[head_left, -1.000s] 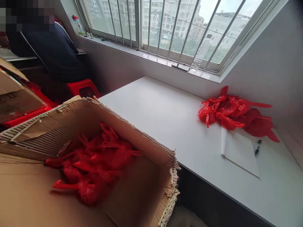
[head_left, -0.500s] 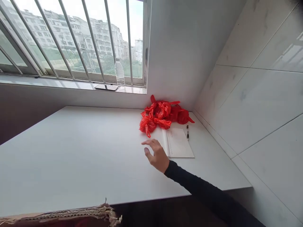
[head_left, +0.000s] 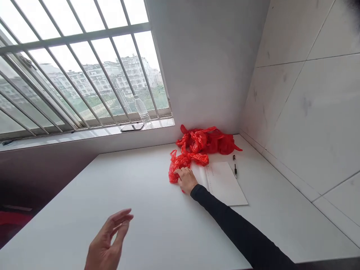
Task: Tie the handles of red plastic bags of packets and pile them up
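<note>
My right hand (head_left: 186,180) reaches out in a black sleeve, its fingers curled onto the nearest red plastic bag (head_left: 177,162). Part of that bag is hidden under the fingers, and a bit of red shows below the hand. Low in the view, my left hand (head_left: 106,242) hovers over the white table (head_left: 135,187), thumb and fingers bent but apart, holding nothing. More knotted red plastic bags (head_left: 222,142) are heaped behind, against the wall. An open notebook (head_left: 225,182) lies just right of my right hand, partly beneath the bags.
A black pen (head_left: 235,171) and its cap (head_left: 234,157) lie right of the notebook. On the windowsill stand a clear plastic bottle (head_left: 143,110) and a dark flat phone-like object (head_left: 132,127). Tiled wall (head_left: 303,123) bounds the table's right side; window bars (head_left: 104,67) are at the left.
My right hand has moved forward onto the nearest red bag. My left hand has come into view at the bottom. The camera view has shifted, and the cardboard edge at the bottom is gone from sight.
</note>
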{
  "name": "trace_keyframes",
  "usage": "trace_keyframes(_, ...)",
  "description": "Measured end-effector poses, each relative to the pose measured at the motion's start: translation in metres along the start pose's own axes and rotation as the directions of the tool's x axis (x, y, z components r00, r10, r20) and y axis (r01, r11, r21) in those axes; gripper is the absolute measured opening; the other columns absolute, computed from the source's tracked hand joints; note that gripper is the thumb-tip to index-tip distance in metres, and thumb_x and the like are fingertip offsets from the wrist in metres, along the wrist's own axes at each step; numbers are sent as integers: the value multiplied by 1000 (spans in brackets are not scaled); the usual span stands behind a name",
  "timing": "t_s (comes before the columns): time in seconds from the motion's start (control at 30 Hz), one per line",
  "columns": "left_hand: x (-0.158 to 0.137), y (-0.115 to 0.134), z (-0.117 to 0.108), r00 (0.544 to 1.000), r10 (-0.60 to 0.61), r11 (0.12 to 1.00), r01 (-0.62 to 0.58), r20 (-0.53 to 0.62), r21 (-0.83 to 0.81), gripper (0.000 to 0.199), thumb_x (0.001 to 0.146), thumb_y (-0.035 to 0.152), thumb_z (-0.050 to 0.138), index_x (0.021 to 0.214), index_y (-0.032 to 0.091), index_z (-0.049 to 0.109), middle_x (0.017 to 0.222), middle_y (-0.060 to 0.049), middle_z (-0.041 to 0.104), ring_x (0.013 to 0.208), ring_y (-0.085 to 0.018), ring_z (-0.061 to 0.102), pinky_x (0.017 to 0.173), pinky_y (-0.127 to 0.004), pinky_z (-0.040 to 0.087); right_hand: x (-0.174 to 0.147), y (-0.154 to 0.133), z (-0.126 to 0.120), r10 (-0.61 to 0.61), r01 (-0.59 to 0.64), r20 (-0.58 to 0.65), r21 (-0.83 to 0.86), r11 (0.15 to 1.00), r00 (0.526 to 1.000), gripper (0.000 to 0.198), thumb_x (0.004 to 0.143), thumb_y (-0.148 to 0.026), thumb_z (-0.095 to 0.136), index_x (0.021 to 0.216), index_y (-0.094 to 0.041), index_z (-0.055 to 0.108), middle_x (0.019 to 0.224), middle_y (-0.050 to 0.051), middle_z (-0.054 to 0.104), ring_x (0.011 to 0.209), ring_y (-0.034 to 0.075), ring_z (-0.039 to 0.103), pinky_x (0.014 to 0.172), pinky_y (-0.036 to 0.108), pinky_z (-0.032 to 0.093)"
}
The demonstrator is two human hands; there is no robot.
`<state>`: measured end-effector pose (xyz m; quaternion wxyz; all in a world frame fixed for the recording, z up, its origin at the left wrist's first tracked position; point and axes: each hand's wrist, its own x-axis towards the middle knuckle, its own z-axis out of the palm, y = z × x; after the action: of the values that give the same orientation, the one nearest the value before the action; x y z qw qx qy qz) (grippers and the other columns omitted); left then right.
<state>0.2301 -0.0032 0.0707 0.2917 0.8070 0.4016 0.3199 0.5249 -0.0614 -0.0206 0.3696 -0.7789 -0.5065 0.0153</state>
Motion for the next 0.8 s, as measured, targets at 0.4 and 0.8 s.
trace_keyframes(0.4, 55, 6, 148, 922, 168, 982, -189, 349, 27, 39, 87, 27, 42, 123, 20, 56, 88, -5, 64, 70, -19, 59, 73, -37, 52, -92, -3, -34, -66, 61, 17, 211, 976, 998, 33, 96, -17, 43, 116, -26, 67, 71, -4, 64, 60, 12, 55, 69, 26, 46)
trace_keyframes(0.8, 29, 28, 130, 794, 338, 878, -459, 505, 135, 16, 87, 35, 52, 79, 24, 46, 78, 0, 58, 68, -18, 54, 60, -30, 37, -76, 24, -22, -71, 99, -139, 212, 972, 988, 16, 98, -31, 54, 95, -21, 66, 99, 6, 65, 99, 21, 58, 93, 37, 49)
